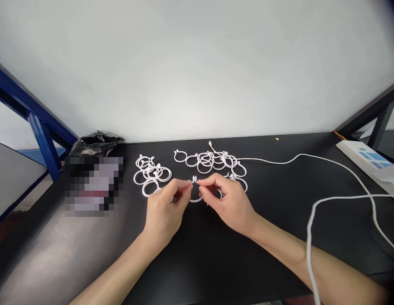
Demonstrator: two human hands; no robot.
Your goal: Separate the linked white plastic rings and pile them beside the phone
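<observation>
Both my hands meet over the middle of a black table (200, 262). My left hand (165, 209) and my right hand (227, 199) each pinch one end of a white plastic ring (195, 198), whose two ends nearly touch between my fingertips. One heap of several white rings (151, 173) lies just beyond my left hand. A wider heap of white rings (212, 163) lies beyond my right hand, partly hidden by it.
A white cable (311, 157) runs from the ring heap to the right and loops over my right forearm. A white power strip (365, 156) sits at the far right. A black bag (95, 143) and a blurred item (93, 186) lie at the left. A blue frame (41, 135) stands beyond.
</observation>
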